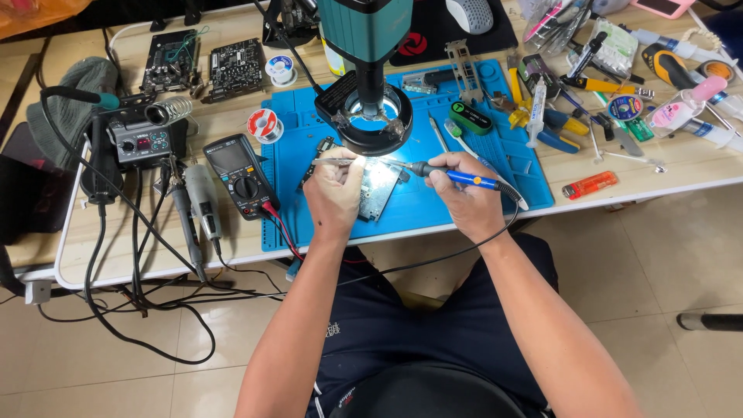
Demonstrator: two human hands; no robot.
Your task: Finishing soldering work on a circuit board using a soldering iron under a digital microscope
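Note:
My right hand grips a blue-handled soldering iron, its tip pointing left over a small circuit board on the blue work mat. My left hand is closed on thin metal tweezers held above the board's left part. The board lies under a microscope with a ring light, brightly lit. Part of the board is hidden by my left hand.
A black multimeter with red lead lies left of the mat. A soldering station and cables crowd the table's left side. Solder spools, pliers, cutters, an orange lighter and tubes lie to the right. Two circuit boards sit at the back left.

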